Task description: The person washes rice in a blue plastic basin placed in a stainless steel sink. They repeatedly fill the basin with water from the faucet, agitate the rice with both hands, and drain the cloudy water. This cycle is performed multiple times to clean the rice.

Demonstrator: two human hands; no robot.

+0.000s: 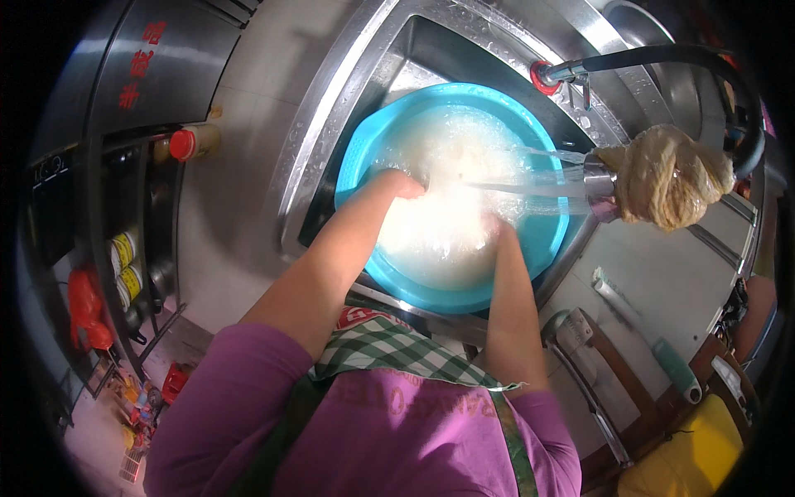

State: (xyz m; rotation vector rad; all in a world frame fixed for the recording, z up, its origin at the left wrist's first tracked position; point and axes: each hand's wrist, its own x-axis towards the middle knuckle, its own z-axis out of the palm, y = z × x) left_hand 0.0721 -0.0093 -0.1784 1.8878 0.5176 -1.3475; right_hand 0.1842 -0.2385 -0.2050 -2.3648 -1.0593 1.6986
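A turquoise plastic basin (357, 158) sits in the stainless-steel sink (407, 77), filled with cloudy, whitish water (447, 146). My left hand (402, 183) dips into the water at the left of the middle, its fingers hidden below the surface. Opposite it, my right hand (495, 225) is mostly under the water and blurred by splashes. Glare and cloudiness hide whatever lies between the hands. Several streams pour into the basin from a metal spray head (601, 186) at the right, which has a beige cloth (674, 177) wrapped around it.
A black hose (658, 57) arches from the tap (559, 73) at the sink's back. Right of the sink are a cleaver (577, 329) and a brush with a green handle (677, 369). A red-lidded jar (192, 143) stands left, near metal shelving (99, 248).
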